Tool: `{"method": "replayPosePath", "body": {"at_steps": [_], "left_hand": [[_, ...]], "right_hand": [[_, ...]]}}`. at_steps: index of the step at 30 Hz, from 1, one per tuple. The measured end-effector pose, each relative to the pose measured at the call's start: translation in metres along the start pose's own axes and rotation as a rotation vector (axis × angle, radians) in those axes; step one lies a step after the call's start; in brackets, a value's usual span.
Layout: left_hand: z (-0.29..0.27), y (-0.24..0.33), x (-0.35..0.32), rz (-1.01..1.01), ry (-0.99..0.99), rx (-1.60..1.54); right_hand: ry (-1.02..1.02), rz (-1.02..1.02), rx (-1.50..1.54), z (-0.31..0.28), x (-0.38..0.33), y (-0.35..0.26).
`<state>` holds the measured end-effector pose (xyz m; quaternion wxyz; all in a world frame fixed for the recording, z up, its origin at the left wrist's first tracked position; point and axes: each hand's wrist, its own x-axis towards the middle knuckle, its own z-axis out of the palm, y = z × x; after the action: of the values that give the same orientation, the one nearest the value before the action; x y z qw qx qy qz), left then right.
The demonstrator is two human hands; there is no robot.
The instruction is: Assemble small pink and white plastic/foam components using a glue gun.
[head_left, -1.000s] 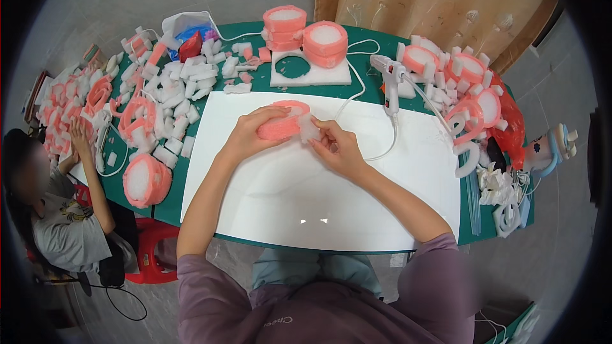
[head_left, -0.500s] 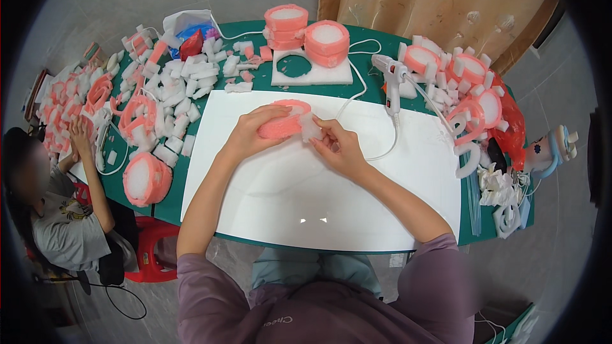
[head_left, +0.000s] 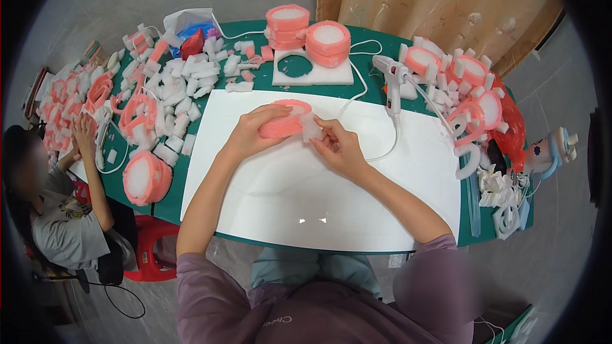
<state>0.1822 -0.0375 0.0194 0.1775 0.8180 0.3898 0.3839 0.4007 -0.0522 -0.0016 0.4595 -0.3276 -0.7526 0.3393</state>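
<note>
Above the white board [head_left: 274, 197], my left hand [head_left: 250, 131] is closed round a round pink foam ring [head_left: 278, 130] with a pale centre, its fingers over the top and near side. A small white foam block [head_left: 310, 128] is pinched between thumb and fingers of my right hand [head_left: 340, 149]. That block touches the right side of the ring; whether it is stuck there I cannot make out. A white hot glue gun [head_left: 393, 89] stands upright to the right, its cord running onto the board.
Two pink-and-white foam rounds [head_left: 328, 43] stand at the back by a foam sheet with a round hole [head_left: 312, 76]. White foam scraps [head_left: 175, 83] heap at left, beside a co-worker's hands [head_left: 83, 135]. More foam rings [head_left: 468, 67] and a red bag [head_left: 513, 127] lie at right.
</note>
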Motion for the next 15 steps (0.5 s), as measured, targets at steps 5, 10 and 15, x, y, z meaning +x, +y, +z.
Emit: {"method": "replayPosePath", "body": {"at_steps": [5,10,15], "left_hand": [[-0.0009,0.0022,0.0006,-0.004,-0.002,-0.005],[-0.0007,0.0045,0.0007,-0.012,0.010,0.002],[-0.0001,0.0032,0.0007,-0.014,-0.006,-0.003]], "right_hand": [[0.004,0.003,-0.002,0.0006,-0.0002,0.0004],[-0.007,0.017,0.011,0.0006,-0.0003,0.0016],[-0.004,0.011,0.001,-0.0005,0.0004,-0.0009]]}}
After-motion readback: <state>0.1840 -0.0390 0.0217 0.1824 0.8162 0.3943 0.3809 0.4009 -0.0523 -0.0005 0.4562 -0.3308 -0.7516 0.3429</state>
